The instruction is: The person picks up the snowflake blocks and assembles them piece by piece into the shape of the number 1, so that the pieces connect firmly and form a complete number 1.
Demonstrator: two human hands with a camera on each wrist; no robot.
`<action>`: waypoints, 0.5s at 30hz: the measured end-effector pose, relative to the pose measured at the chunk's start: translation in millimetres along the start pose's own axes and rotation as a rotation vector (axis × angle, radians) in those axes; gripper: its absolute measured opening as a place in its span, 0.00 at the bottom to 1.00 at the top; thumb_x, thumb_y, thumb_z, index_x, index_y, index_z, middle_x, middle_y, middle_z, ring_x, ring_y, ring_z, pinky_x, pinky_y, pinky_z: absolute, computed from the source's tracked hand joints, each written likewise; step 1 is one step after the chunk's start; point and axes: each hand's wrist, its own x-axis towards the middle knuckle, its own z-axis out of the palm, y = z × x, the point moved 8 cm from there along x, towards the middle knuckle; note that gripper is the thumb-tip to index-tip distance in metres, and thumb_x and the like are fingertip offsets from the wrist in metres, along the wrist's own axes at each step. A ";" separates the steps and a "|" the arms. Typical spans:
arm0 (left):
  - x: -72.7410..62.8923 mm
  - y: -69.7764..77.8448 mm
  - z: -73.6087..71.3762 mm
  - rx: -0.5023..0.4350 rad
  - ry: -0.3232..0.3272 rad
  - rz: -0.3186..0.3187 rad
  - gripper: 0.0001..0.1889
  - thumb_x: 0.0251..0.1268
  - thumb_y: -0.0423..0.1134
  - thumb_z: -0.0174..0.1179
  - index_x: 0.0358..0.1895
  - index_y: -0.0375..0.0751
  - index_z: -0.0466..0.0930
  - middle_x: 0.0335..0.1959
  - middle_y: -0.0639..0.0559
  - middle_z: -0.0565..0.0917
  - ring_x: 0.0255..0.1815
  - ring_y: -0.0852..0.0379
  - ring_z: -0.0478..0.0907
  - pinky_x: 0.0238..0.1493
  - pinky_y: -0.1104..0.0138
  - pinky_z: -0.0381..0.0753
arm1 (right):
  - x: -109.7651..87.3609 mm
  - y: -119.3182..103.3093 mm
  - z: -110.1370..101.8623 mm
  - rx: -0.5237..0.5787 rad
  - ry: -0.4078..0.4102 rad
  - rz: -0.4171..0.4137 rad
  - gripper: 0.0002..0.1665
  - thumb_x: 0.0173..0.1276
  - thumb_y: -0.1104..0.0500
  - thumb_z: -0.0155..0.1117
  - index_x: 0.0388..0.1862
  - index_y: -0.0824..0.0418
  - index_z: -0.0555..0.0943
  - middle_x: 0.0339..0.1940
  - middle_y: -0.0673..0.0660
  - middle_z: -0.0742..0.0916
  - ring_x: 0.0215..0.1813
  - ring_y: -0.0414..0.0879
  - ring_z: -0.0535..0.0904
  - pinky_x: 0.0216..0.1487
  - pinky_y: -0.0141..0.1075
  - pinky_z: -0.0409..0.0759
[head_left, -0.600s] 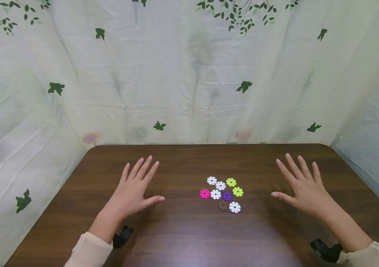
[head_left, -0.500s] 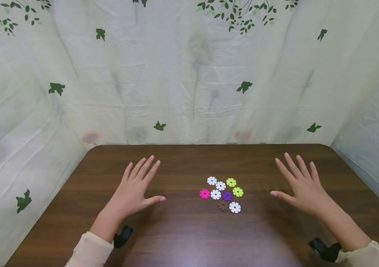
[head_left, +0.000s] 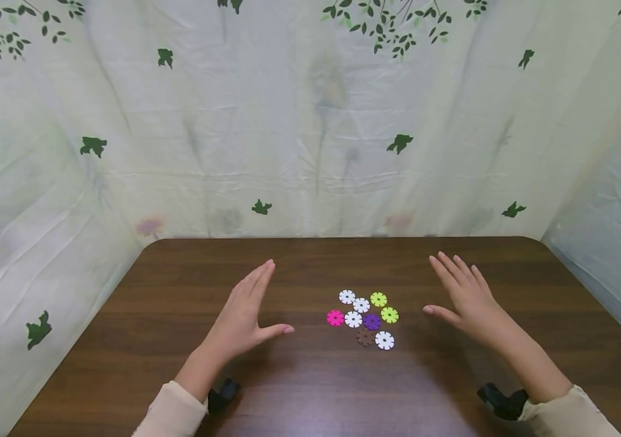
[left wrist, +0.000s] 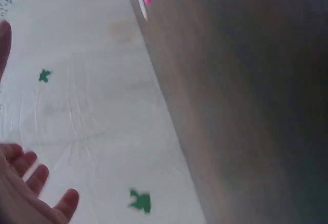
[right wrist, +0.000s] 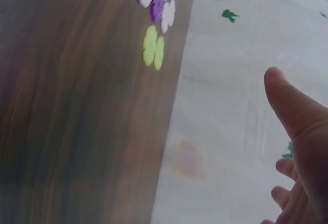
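My left hand hovers over the table left of a cluster of notched plastic discs, its fingers straight and the thumb pointing toward them. On the cluster's other side my right hand is held up with straight fingers spread slightly, thumb apart. Neither hand touches anything. Flat in the cluster lie a pink disc, a purple disc, a brown disc, several white discs and two lime-yellow discs. In the right wrist view, a yellow disc shows near the purple one.
The discs lie on a dark wood table with rounded far corners. Behind it hangs a pale curtain with green bird and leaf prints, which also closes in both sides. Black wrist straps sit at the cream sleeves.
Both hands have moved inward, toward the discs, the left to the right and the right to the left. The fingers have drawn closer together. The discs have stayed in place.
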 end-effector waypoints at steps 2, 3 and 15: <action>0.4 1.2 3.6 -0.083 0.003 -0.052 0.55 0.43 0.61 0.65 0.70 0.42 0.42 0.69 0.47 0.53 0.67 0.49 0.49 0.62 0.52 0.52 | 4.5 -3.9 2.9 0.020 0.008 -0.017 0.52 0.54 0.48 0.67 0.70 0.61 0.50 0.68 0.65 0.58 0.67 0.63 0.49 0.63 0.57 0.41; 0.3 1.6 5.8 -0.127 0.001 -0.081 0.55 0.42 0.58 0.67 0.70 0.42 0.42 0.69 0.46 0.52 0.68 0.50 0.49 0.62 0.52 0.53 | 6.6 -5.7 4.6 0.028 0.011 -0.026 0.51 0.54 0.49 0.67 0.70 0.62 0.51 0.67 0.66 0.60 0.66 0.63 0.51 0.62 0.57 0.43; 2.0 8.4 37.1 -0.473 -0.015 -0.268 0.50 0.40 0.47 0.72 0.68 0.45 0.52 0.66 0.52 0.57 0.64 0.51 0.56 0.60 0.54 0.60 | 15.3 -15.1 34.7 0.228 -0.044 -0.002 0.44 0.55 0.59 0.67 0.67 0.65 0.57 0.63 0.65 0.66 0.63 0.59 0.61 0.57 0.53 0.62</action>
